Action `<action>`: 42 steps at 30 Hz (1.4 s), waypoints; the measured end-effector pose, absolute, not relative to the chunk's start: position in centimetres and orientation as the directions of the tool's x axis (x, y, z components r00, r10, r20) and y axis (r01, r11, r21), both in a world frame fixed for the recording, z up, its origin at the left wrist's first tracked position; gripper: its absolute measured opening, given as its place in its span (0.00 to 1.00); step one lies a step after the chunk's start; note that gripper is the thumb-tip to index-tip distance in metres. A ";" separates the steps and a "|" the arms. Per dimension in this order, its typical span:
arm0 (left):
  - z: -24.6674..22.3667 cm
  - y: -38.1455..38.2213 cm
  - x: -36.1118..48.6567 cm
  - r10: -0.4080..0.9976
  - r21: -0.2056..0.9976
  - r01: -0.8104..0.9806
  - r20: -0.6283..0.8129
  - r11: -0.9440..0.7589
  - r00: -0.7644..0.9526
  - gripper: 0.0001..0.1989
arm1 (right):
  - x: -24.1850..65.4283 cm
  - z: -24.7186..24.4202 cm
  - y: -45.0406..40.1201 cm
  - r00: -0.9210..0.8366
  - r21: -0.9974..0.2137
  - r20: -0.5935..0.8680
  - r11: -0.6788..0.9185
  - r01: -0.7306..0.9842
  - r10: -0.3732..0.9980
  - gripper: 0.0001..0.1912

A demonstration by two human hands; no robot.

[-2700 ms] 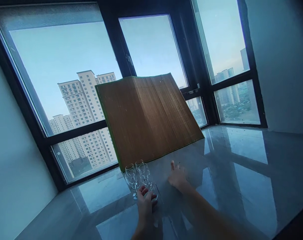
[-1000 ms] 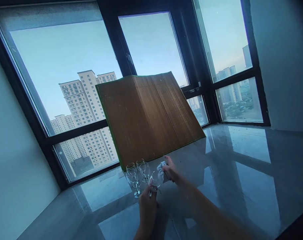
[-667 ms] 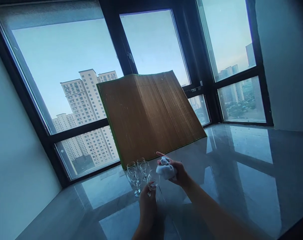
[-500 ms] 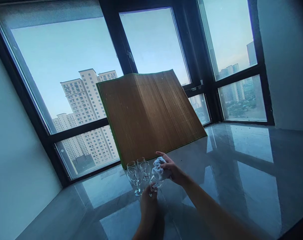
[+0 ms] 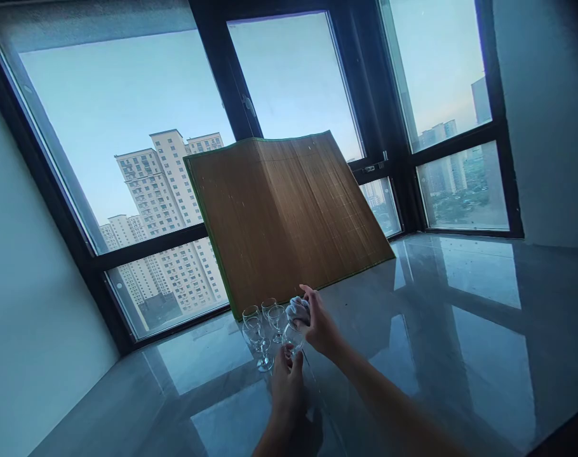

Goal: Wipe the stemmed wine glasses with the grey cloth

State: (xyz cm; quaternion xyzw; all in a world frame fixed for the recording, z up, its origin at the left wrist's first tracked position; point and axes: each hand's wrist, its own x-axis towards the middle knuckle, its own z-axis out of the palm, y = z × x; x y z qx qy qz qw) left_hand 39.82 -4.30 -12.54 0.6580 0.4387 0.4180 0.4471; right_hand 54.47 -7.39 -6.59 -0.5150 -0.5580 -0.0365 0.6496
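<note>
My left hand [image 5: 288,373] is closed on the lower part of a clear stemmed glass [image 5: 293,337], which it holds over the sill. In my right hand [image 5: 320,325] is a bunched whitish cloth [image 5: 298,309], pressed at the rim of that glass; the index finger sticks out past the cloth. Just left of the held glass stand several more stemmed glasses, among them a front one [image 5: 255,330] and a back one [image 5: 276,317], upright and close together. The fingertips under the cloth are hidden.
A brown woven mat [image 5: 293,222] with green edging leans against the window behind the glasses. The glossy grey tiled sill [image 5: 365,374] reflects the panes. Dark window frames [image 5: 408,184] meet at the corner, and a pale wall [image 5: 32,317] rises at left.
My right hand has turned more upright and shifted slightly left with the cloth. The held glass now shows more clearly beneath the cloth. My left hand has moved slightly right and changed its angle.
</note>
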 end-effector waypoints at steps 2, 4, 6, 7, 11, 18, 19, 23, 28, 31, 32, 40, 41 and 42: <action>-12.6 -4.4 39.8 0.940 0.955 0.173 0.184 -0.240 0.288 0.17 | 54.5 -6.7 -7.4 0.360 -0.652 0.739 0.468 0.597 0.570 0.39; -12.7 -4.3 39.8 0.935 0.955 0.150 0.203 -0.254 0.291 0.20 | 54.7 -7.0 -7.5 0.349 -0.677 0.711 0.459 0.575 0.611 0.36; -13.0 -4.2 39.7 0.936 0.949 0.166 0.217 -0.269 0.277 0.22 | 54.8 -7.4 -7.7 0.352 -0.694 0.693 0.448 0.564 0.629 0.34; -13.1 -4.2 39.6 0.934 0.940 0.182 0.234 -0.288 0.270 0.22 | 54.8 -7.6 -7.7 0.354 -0.695 0.691 0.443 0.567 0.631 0.33; -13.6 -3.9 39.5 0.921 0.899 0.252 0.296 -0.358 0.252 0.21 | 54.3 -8.1 -8.0 0.331 -0.654 0.723 0.448 0.609 0.606 0.34; -13.4 -3.8 39.4 0.922 0.873 0.313 0.312 -0.373 0.229 0.19 | 54.5 -9.6 -9.2 0.245 -0.681 0.686 0.485 0.549 0.685 0.36; -13.3 -3.9 39.4 0.923 0.870 0.322 0.312 -0.373 0.225 0.20 | 54.7 -10.0 -9.3 0.240 -0.707 0.661 0.484 0.515 0.711 0.36; -13.2 -3.9 39.4 0.924 0.867 0.331 0.309 -0.372 0.227 0.18 | 55.2 -10.7 -9.2 0.262 -0.784 0.606 0.506 0.361 0.751 0.35; -13.3 -3.8 39.3 0.926 0.873 0.319 0.315 -0.368 0.207 0.19 | 55.0 -10.3 -9.0 0.329 -0.818 0.570 0.481 0.316 0.753 0.34; -13.3 -3.9 39.3 0.920 0.847 0.369 0.310 -0.382 0.241 0.20 | 55.0 -10.3 -9.2 0.316 -0.850 0.519 0.441 0.288 0.794 0.35; -13.3 -4.0 39.4 0.907 0.829 0.383 0.322 -0.409 0.272 0.21 | 55.1 -10.3 -9.2 0.305 -0.855 0.509 0.430 0.291 0.805 0.35; -14.0 -4.3 39.7 0.835 0.742 0.398 0.406 -0.539 0.373 0.22 | 55.0 -9.6 -9.7 0.241 -0.870 0.458 0.375 0.321 0.856 0.37; -14.0 -4.3 39.7 0.833 0.742 0.396 0.407 -0.541 0.375 0.22 | 54.9 -9.6 -9.6 0.243 -0.874 0.446 0.362 0.324 0.861 0.36; -14.0 -4.4 39.7 0.832 0.741 0.396 0.407 -0.542 0.377 0.22 | 54.9 -9.6 -9.5 0.246 -0.874 0.442 0.352 0.335 0.863 0.35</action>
